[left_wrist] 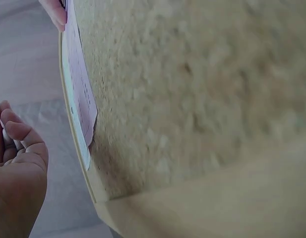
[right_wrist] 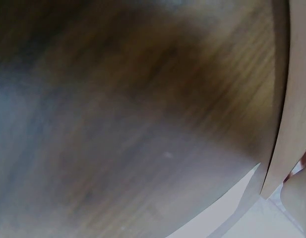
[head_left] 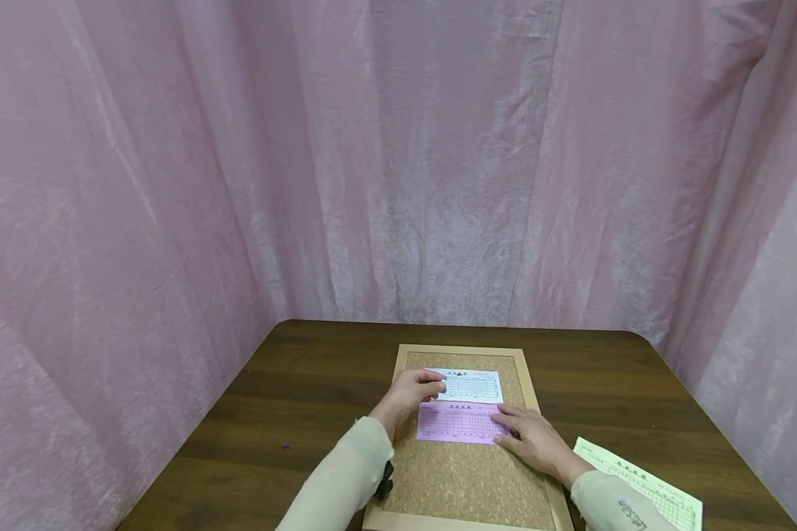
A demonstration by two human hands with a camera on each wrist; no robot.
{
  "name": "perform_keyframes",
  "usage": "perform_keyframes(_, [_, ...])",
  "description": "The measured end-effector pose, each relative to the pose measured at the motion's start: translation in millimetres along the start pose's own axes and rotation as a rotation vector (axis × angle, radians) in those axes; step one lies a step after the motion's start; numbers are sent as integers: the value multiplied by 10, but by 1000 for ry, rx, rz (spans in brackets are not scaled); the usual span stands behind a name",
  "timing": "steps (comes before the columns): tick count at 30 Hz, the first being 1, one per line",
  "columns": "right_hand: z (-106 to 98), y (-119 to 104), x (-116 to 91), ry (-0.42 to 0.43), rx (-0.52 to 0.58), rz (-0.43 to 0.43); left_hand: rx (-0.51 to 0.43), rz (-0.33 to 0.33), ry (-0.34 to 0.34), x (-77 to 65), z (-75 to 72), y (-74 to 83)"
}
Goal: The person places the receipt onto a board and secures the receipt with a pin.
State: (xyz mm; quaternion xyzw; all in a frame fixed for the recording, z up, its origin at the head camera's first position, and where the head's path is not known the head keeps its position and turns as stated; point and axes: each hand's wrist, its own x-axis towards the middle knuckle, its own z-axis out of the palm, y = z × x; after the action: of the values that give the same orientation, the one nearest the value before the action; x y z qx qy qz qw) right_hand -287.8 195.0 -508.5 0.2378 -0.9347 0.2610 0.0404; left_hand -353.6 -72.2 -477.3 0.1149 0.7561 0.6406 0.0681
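Observation:
My left hand [head_left: 412, 394] is over the left edge of the white printed slip [head_left: 474, 387], thumb and fingertips pinched together around a small pale thing whose kind I cannot tell. In the left wrist view the left hand's [left_wrist: 21, 158] fingers are bent in. A pink printed slip [head_left: 454, 424] lies just below the white one on the framed corkboard [head_left: 471, 479]. My right hand [head_left: 534, 435] rests with extended fingers on the pink slip's right end. A small dark spot like a pin head [head_left: 460, 375] shows near the white slip's top.
A pale green printed slip [head_left: 644, 483] lies on the dark wooden table [head_left: 611, 383], right of the board and partly under the right sleeve. A tiny purple thing [head_left: 286, 445] is on the table at left. Pink curtains [head_left: 438, 162] hang behind and at both sides.

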Motion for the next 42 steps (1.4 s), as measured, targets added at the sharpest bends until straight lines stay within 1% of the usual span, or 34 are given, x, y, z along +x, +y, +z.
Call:
perform_keyframes(11, [-2, 5, -4, 9, 6, -4, -41, -68, 12, 29, 131, 16])
perform_keyframes(22, [4, 18, -5, 2, 12, 10, -94, -86, 36, 50, 166, -6])
perform_keyframes(29, [-1, 21, -1, -1, 13, 13, -76, -84, 22, 52, 203, -6])
perform_keyframes(35, [2, 24, -3, 1, 13, 14, -58, -82, 44, 56, 233, -19])
perform_keyframes(42, [14, 34, 9, 9, 4, 4, -41, -83, 42, 88, 231, -50])
